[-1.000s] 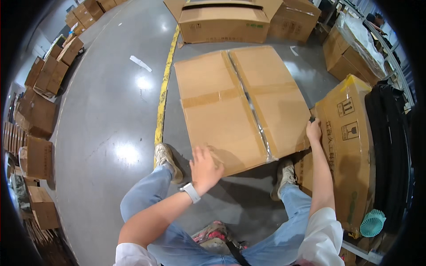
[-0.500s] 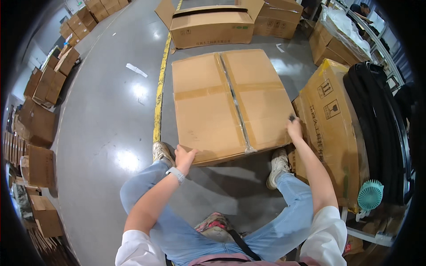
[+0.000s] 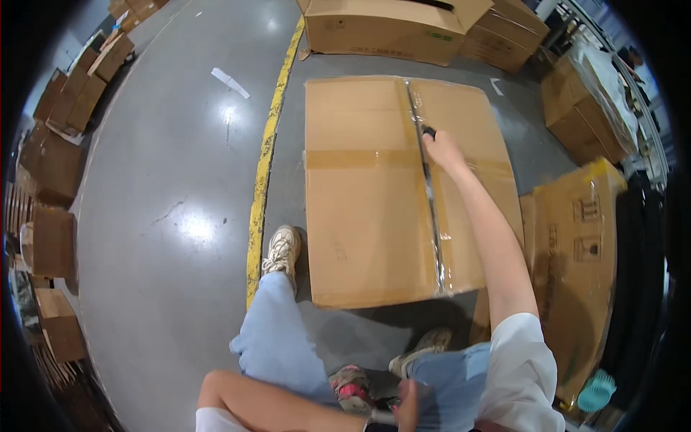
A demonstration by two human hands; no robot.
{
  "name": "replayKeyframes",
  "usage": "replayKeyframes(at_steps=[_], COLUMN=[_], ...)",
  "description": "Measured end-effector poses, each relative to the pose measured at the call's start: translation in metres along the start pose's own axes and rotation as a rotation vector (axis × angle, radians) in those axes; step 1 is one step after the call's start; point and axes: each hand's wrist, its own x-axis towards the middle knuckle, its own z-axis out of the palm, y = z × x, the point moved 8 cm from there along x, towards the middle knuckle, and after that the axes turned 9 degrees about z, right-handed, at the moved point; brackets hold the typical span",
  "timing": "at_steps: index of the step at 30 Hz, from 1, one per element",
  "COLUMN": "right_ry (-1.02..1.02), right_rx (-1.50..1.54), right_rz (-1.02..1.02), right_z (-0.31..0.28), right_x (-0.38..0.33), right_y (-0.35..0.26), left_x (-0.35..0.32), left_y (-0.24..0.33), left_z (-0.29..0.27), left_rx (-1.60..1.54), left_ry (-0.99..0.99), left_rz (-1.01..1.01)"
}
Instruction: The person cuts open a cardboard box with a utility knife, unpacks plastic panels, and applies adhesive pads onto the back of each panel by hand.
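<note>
Right grip: in the head view, it is closing narrowly around a small dark tool at the taped seam, nearer the far edge of the carton; I cannot tell whether the tool is touching the cardboard.
Right forearm: it is reaching over the near right corner of the carton.
Left grip: it is hanging low between the legs, off the carton; whether wide, narrow or holding something, I cannot tell.
Carton: it is lying flat on the floor, to the right of the yellow line.
Left shoe: it is standing between that line and the carton's left edge.
Open box: it is sitting beyond the carton's far edge.
Upright box: it is standing by the carton's right edge.
</note>
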Motion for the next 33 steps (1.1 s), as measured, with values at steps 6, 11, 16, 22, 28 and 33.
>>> replayKeyframes(at_steps=[6,11,16,22,28,33], right_ry=[0.092,-0.057,-0.066,-0.270,-0.427,-0.637], right_rx=[-0.123,-0.220,-0.529,-0.721,-0.723,-0.646], right_rz=[0.061,-0.069,-0.102,-0.074,-0.126,-0.086], right_z=[-0.001,-0.011,0.001,0.003,0.001,-0.024], right_x=[0.102,0.125,0.135,0.048,-0.130,-0.233], right_y=[-0.028,-0.064,-0.073,-0.059,0.006,0.035], left_x=[0.032,0.021,0.011,-0.022,-0.046,-0.030], left_y=[-0.040,-0.057,-0.065,-0.050,-0.060,-0.100], left_z=[0.041,0.041,0.020,-0.006,-0.061,-0.083], left_rx=[0.214,0.453,0.706,1.007,0.038,0.021], left_ry=[-0.088,-0.214,-0.263,-0.307,-0.162,0.063], left_rz=[-0.035,-0.071,-0.059,-0.046,0.184,0.125])
